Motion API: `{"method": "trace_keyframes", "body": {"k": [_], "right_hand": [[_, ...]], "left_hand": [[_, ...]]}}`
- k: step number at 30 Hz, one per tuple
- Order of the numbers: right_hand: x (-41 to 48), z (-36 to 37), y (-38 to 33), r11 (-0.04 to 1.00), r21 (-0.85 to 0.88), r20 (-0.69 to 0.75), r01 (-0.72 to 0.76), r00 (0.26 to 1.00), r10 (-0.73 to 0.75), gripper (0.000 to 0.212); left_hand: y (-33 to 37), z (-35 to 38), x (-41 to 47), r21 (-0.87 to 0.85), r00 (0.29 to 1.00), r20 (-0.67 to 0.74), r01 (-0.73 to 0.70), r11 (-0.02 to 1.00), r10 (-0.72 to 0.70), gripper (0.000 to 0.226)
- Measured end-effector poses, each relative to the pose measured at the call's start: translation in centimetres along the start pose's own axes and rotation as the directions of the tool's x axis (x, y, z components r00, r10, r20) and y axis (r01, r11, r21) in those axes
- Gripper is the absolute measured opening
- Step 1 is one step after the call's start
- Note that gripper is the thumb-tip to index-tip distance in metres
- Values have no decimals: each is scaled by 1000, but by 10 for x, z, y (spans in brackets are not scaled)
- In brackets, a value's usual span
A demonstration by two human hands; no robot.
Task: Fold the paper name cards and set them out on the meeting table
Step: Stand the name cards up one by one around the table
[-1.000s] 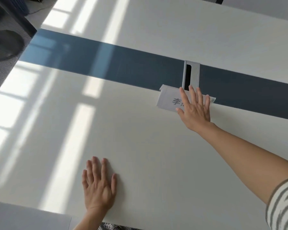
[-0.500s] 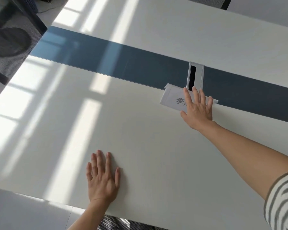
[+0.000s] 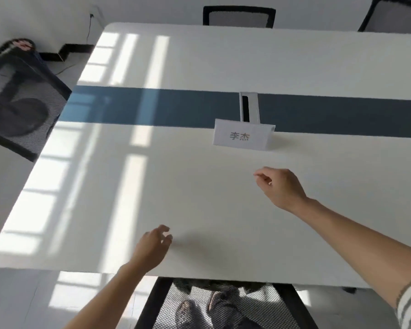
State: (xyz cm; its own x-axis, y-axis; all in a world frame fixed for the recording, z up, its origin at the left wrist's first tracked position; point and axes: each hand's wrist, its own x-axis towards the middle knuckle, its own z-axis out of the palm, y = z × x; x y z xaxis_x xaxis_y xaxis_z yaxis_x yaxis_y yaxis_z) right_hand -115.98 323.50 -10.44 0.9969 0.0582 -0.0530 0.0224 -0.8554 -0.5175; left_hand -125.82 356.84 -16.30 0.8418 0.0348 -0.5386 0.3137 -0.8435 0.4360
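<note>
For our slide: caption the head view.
Folded name card stands on meeting table by cable slot; left hand, right hand empty.

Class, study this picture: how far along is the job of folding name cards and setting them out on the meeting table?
Done: one folded name card stands on the meeting table by the blue strip. In hand: nothing; the left hand and right hand hover loosely curled, both empty. Left: the two far chairs have no card before them, and no unfolded paper is in view.

Black mesh chairs (image 3: 239,17) stand round the white table (image 3: 318,62); barred sunlight (image 3: 119,55) falls across its left end.
</note>
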Motion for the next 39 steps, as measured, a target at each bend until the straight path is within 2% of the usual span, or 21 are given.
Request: {"method": "trace_keyframes", "body": {"k": [2, 6, 8, 10, 13, 19, 22, 25, 31, 36, 39], "right_hand": [[-50, -3, 2, 994, 78, -11, -79, 997, 80, 14], [-152, -7, -5, 939, 259, -22, -224, 971, 238, 11], [-202, -6, -12, 890, 357, -49, -285, 945, 323, 16], [-249, -1, -20, 820, 456, -65, -345, 907, 417, 22], [-311, 7, -35, 725, 568, -95, -390, 844, 528, 18], [-424, 6, -50, 605, 676, -157, -421, 719, 677, 16], [-475, 2, -42, 532, 737, -191, -418, 626, 756, 14], [-525, -11, -30, 482, 784, -236, -390, 531, 814, 13], [-640, -56, 20, 331, 880, -253, -342, 253, 934, 14], [-730, -84, 70, 224, 922, -229, -316, 22, 973, 14], [-765, -99, 99, 188, 939, -220, -288, -83, 972, 15]], "left_hand": [[5, -8, -25, -100, 998, 56, -34, 994, 40, 27], [3, -17, -80, -253, 982, 80, -147, 956, 172, 9], [-4, -19, -105, -318, 976, 100, -151, 936, 192, 12], [-10, -19, -129, -370, 969, 134, -146, 917, 208, 11], [-16, -17, -156, -443, 958, 169, -136, 886, 231, 11], [9, 5, -200, -474, 916, 261, -153, 867, 304, 6], [42, 23, -218, -423, 870, 317, -227, 877, 378, 14], [87, 42, -235, -382, 819, 353, -316, 869, 453, 10], [192, 116, -282, -327, 715, 420, -455, 828, 559, 18], [275, 200, -334, -323, 560, 545, -547, 773, 624, 13], [320, 235, -356, -313, 482, 607, -586, 748, 632, 18]]}}
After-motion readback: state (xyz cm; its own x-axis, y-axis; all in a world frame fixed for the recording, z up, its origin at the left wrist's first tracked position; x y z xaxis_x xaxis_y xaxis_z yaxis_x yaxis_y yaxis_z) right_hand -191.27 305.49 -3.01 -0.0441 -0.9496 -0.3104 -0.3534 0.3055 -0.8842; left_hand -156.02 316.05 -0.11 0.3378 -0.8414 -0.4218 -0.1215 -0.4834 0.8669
